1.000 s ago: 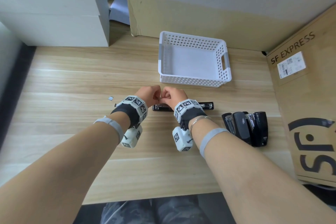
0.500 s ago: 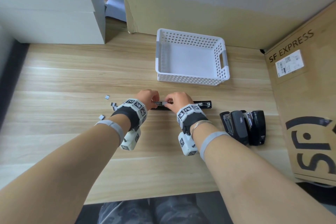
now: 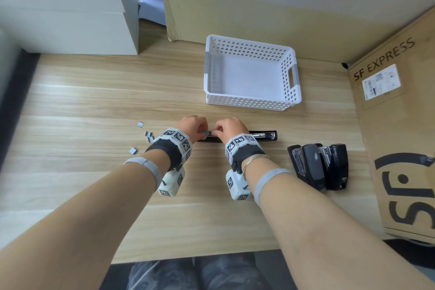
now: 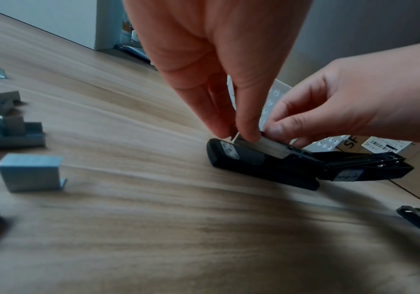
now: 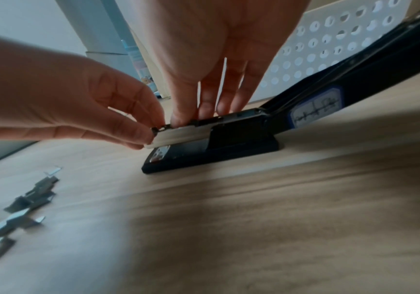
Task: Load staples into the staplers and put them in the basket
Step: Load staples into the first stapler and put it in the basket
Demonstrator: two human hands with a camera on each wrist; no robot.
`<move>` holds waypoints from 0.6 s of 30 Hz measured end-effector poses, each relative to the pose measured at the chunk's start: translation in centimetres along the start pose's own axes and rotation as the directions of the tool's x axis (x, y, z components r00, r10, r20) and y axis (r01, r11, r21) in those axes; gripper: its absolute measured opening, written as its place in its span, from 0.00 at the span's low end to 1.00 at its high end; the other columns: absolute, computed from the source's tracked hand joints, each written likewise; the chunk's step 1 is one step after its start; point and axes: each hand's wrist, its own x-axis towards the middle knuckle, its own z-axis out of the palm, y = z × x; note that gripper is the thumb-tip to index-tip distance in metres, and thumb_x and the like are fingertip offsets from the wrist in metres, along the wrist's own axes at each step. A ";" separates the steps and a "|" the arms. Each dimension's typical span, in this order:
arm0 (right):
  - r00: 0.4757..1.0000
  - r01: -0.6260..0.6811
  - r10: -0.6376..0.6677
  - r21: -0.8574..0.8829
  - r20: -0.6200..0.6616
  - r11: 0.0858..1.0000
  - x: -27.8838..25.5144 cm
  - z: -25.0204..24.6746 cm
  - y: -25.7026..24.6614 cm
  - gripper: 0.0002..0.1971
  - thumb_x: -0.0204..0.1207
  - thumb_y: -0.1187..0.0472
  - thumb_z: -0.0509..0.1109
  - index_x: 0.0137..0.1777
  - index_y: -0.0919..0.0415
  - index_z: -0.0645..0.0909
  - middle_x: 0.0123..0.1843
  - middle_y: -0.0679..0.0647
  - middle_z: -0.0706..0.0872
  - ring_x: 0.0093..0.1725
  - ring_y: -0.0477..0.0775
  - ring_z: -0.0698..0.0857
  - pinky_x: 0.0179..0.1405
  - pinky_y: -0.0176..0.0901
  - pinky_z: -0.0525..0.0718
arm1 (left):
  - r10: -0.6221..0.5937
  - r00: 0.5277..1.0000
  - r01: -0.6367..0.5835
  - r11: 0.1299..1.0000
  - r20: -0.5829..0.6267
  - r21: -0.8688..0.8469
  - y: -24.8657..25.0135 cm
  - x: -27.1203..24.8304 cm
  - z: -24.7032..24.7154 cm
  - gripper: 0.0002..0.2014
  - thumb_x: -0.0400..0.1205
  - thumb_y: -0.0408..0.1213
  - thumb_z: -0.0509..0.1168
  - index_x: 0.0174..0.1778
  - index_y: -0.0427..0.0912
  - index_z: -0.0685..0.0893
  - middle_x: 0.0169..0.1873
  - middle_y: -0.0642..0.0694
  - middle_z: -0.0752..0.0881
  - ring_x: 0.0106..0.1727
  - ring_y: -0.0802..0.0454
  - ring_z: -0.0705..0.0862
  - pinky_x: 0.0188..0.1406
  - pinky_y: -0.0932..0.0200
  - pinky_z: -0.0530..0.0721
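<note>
A black stapler [image 3: 266, 136] lies opened flat on the table, its silver magazine [image 4: 261, 146] facing up. My left hand [image 3: 202, 130] pinches the magazine's front end, where a thin grey staple strip [image 5: 178, 125] lies along the top. My right hand [image 3: 217, 133] comes from the other side, and its curled fingertips [image 5: 203, 111] hold the same strip down on the magazine. Much of the strip is hidden by the fingers. Loose staple strips [image 3: 148, 135] lie left of my left wrist. The white perforated basket [image 3: 253, 103] stands empty behind the stapler.
Several more black staplers [image 3: 320, 166] lie side by side at the right, next to a cardboard SF Express box [image 3: 400, 125]. White boxes [image 3: 70, 7] stand at the back left and a cardboard wall [image 3: 259, 7] behind the basket.
Both hands have come down from just above the stapler onto its open magazine, bringing the small strip they held between them. The head view has shifted slightly.
</note>
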 end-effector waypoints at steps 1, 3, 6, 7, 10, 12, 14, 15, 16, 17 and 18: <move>1.000 -0.004 0.004 -0.002 -0.009 1.000 0.1 0.2 0.1 0.07 0.76 0.54 0.71 0.47 0.55 0.88 0.49 0.57 0.90 0.53 0.55 0.84 0.44 0.41 0.78 | -0.001 1.000 0.001 1.000 -0.002 -0.002 0.0 0.0 0.0 0.12 0.74 0.33 0.71 0.52 0.37 0.82 0.52 0.38 0.87 0.54 0.42 0.84 0.53 0.54 0.81; 1.000 -0.022 0.022 0.012 -0.016 1.000 0.2 0.5 0.3 0.05 0.75 0.56 0.72 0.48 0.54 0.87 0.49 0.56 0.90 0.55 0.51 0.80 0.47 0.41 0.78 | 0.000 1.000 0.000 1.000 -0.005 -0.008 -0.1 0.1 0.1 0.12 0.74 0.33 0.71 0.52 0.37 0.82 0.53 0.39 0.86 0.53 0.42 0.84 0.52 0.55 0.81; 0.997 -0.067 0.067 -0.001 -0.029 0.998 0.3 0.3 1.0 0.05 0.76 0.58 0.71 0.49 0.52 0.86 0.53 0.56 0.87 0.49 0.50 0.78 0.46 0.40 0.77 | 0.007 1.000 -0.007 1.000 0.005 0.006 -0.2 0.1 0.1 0.11 0.75 0.33 0.70 0.52 0.38 0.82 0.53 0.40 0.86 0.53 0.43 0.84 0.53 0.53 0.82; 0.997 -0.073 0.072 -0.018 -0.033 0.997 0.2 0.2 1.3 0.05 0.77 0.59 0.71 0.50 0.52 0.86 0.54 0.55 0.87 0.50 0.51 0.79 0.46 0.40 0.77 | 0.006 1.000 -0.006 1.000 0.015 0.014 -0.1 0.1 0.0 0.11 0.75 0.34 0.70 0.52 0.38 0.82 0.54 0.40 0.86 0.54 0.43 0.84 0.53 0.53 0.82; 0.997 -0.040 0.036 -0.072 -0.061 0.997 -0.5 -0.4 1.4 0.08 0.80 0.59 0.66 0.54 0.55 0.85 0.54 0.53 0.88 0.62 0.54 0.77 0.54 0.43 0.78 | 0.000 0.999 -0.001 1.000 0.042 0.024 -0.5 -0.2 -0.7 0.12 0.76 0.34 0.69 0.54 0.36 0.81 0.56 0.40 0.86 0.56 0.43 0.83 0.53 0.55 0.80; 0.994 -0.017 0.008 -0.085 -0.107 0.996 -0.9 -0.6 1.1 0.09 0.81 0.60 0.64 0.54 0.56 0.85 0.54 0.51 0.88 0.64 0.56 0.77 0.54 0.44 0.78 | -0.038 0.999 0.037 0.999 0.024 0.036 -1.5 -0.7 -1.6 0.12 0.77 0.32 0.67 0.56 0.37 0.81 0.57 0.40 0.84 0.57 0.44 0.83 0.53 0.59 0.78; 0.992 -0.008 -0.003 -0.085 -0.127 0.996 -1.1 -0.5 0.5 0.10 0.82 0.61 0.62 0.54 0.56 0.85 0.54 0.51 0.88 0.64 0.57 0.77 0.54 0.43 0.78 | -0.112 0.994 0.111 0.992 0.005 0.062 -3.2 -1.4 -2.6 0.15 0.77 0.23 0.63 0.58 0.39 0.80 0.59 0.41 0.83 0.59 0.44 0.81 0.56 0.59 0.78; 0.992 -0.004 -0.007 -0.084 -0.127 0.996 -1.2 -0.5 0.1 0.11 0.82 0.62 0.61 0.55 0.56 0.85 0.55 0.51 0.88 0.64 0.57 0.77 0.55 0.44 0.78 | -0.151 0.989 0.150 0.985 0.007 0.082 -4.1 -1.8 -3.2 0.19 0.76 0.19 0.60 0.59 0.40 0.81 0.60 0.41 0.82 0.60 0.43 0.81 0.56 0.57 0.79; 0.992 0.000 -0.010 -0.081 -0.123 0.997 -1.2 -0.4 -0.2 0.11 0.82 0.62 0.61 0.55 0.56 0.85 0.56 0.51 0.88 0.65 0.58 0.77 0.56 0.44 0.78 | -0.183 0.983 0.180 0.978 0.017 0.107 -5.1 -2.2 -3.7 0.22 0.74 0.16 0.58 0.60 0.41 0.81 0.61 0.40 0.81 0.61 0.42 0.80 0.56 0.55 0.80; 0.992 0.012 -0.021 -0.078 -0.121 0.997 -1.2 -0.3 -0.6 0.11 0.82 0.63 0.61 0.55 0.56 0.85 0.56 0.51 0.88 0.65 0.58 0.77 0.57 0.44 0.78 | -0.207 0.978 0.202 0.970 0.024 0.137 -6.0 -2.5 -4.1 0.24 0.73 0.16 0.58 0.60 0.42 0.81 0.61 0.40 0.80 0.62 0.40 0.78 0.57 0.52 0.80; 0.992 0.022 -0.031 -0.073 -0.123 0.997 -1.3 -0.2 -0.9 0.12 0.82 0.63 0.60 0.55 0.56 0.85 0.57 0.51 0.88 0.65 0.58 0.77 0.58 0.45 0.78 | -0.232 0.972 0.223 0.961 0.034 0.165 -6.8 -2.9 -4.3 0.24 0.73 0.17 0.58 0.59 0.44 0.81 0.62 0.39 0.78 0.63 0.38 0.76 0.60 0.49 0.80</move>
